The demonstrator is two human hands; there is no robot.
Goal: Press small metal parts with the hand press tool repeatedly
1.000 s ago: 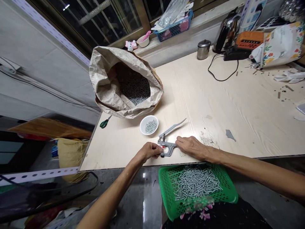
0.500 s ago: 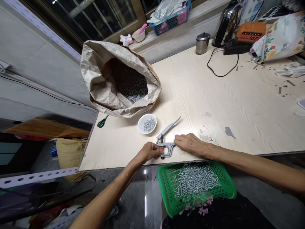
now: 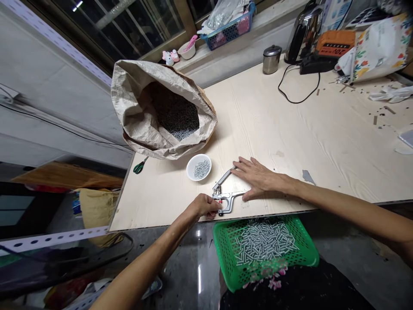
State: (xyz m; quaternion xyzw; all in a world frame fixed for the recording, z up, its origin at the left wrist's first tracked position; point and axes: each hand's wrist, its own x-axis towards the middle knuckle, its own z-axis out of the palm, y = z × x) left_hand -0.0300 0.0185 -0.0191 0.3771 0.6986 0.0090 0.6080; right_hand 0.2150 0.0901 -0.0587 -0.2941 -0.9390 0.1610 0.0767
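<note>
Grey snap-fastener pliers (image 3: pixel 229 197) lie on the table near its front edge, their handles apart. A spring and a small red part show near the jaws. My left hand (image 3: pixel 204 206) is pinched closed at the jaws; what lies between its fingertips is hidden. On the handle side, my right hand (image 3: pixel 258 178) is spread open, fingertips at the upper handle and thumb at the end of the lower one. Behind the pliers stands a white bowl (image 3: pixel 191 168) of small metal pieces. A green basket (image 3: pixel 222 269) below the table edge holds many metal spring-like pieces.
A large woven sack (image 3: pixel 138 133) of dark metal pieces stands at the back left, with green-handled scissors (image 3: pixel 138 167) beside it. Farther back are a lidded metal canister (image 3: pixel 271 60), a kettle (image 3: pixel 298 38), an orange box (image 3: pixel 335 43) and a flowered bag (image 3: pixel 380 54).
My right hand has opened from a closed pose by the lower handle and spread upward across both handle ends. My left hand stays at the jaws.
</note>
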